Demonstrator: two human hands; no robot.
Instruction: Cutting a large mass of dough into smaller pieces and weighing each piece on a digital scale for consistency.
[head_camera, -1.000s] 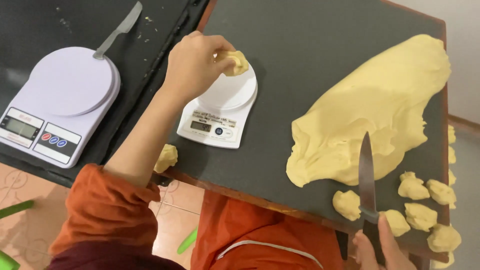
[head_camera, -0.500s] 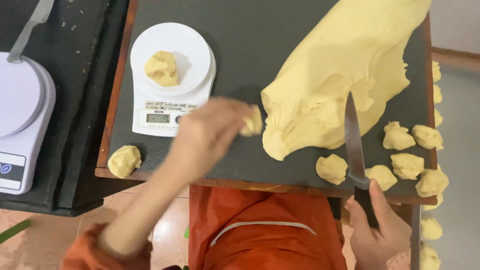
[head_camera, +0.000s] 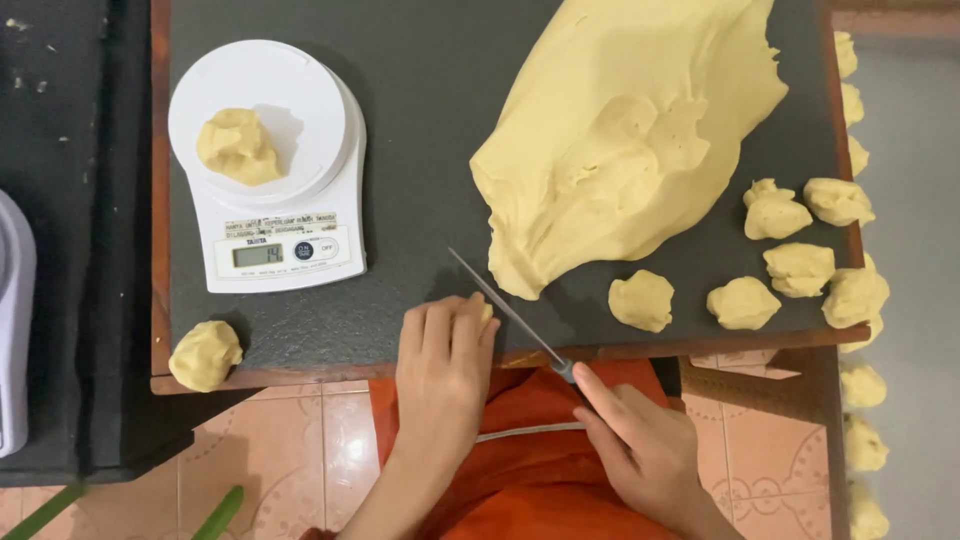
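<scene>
My left hand (head_camera: 443, 350) rests palm down at the front edge of the dark board (head_camera: 420, 180), its fingers covering a small bit of yellow dough. My right hand (head_camera: 640, 445) grips the handle of a thin knife (head_camera: 500, 303), whose blade slants up-left and passes just beside my left fingertips. A large slab of yellow dough (head_camera: 630, 140) lies right of centre on the board. A white kitchen scale (head_camera: 268, 165) at the left carries one dough lump (head_camera: 238, 146) on its round platform.
One dough ball (head_camera: 205, 354) sits at the board's front-left corner. Several cut dough pieces (head_camera: 800, 268) lie at the right side, more along the right edge. Part of a second white scale (head_camera: 12, 330) shows at the far left on a black mat.
My left hand left a lump on the scale, carried a small piece back and now presses down at the board's front edge. The knife swung from upright to slanting toward my left hand.
</scene>
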